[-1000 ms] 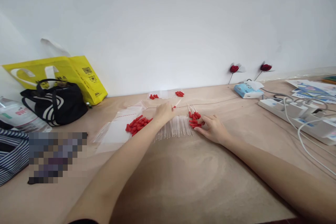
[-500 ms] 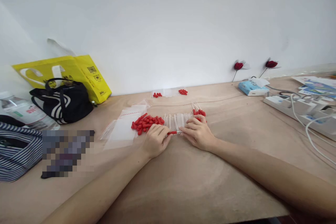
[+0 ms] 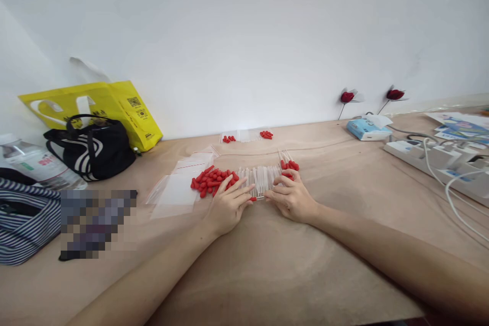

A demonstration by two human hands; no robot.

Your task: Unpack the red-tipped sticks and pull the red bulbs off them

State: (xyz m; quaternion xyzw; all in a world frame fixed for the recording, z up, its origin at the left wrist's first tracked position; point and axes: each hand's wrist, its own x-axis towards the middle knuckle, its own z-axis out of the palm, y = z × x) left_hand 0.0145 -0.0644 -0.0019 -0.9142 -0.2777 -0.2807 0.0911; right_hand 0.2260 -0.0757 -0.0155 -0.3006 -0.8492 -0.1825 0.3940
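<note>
A row of thin clear tubes (image 3: 262, 175) lies on the wooden table (image 3: 267, 265). To its left is a pile of small red caps (image 3: 209, 179); a smaller heap of red caps (image 3: 290, 165) sits at its right. My left hand (image 3: 228, 205) rests at the near left end of the tubes, fingers spread and stretched toward them, with a red cap by its fingertips. My right hand (image 3: 291, 196) lies at the near right end, fingers curled onto the tubes.
Small clear zip bags (image 3: 179, 183) lie left of the caps. A black bag (image 3: 91, 147) and yellow bag (image 3: 103, 107) stand at the back left, a striped bag (image 3: 23, 224) at the left edge. Power strips with cables (image 3: 439, 163) and a tissue pack (image 3: 367, 127) are right.
My left hand drew back from the far side of the tubes to their near edge, pinched a red cap there, then spread its fingers. My right hand shifted left onto the tubes.
</note>
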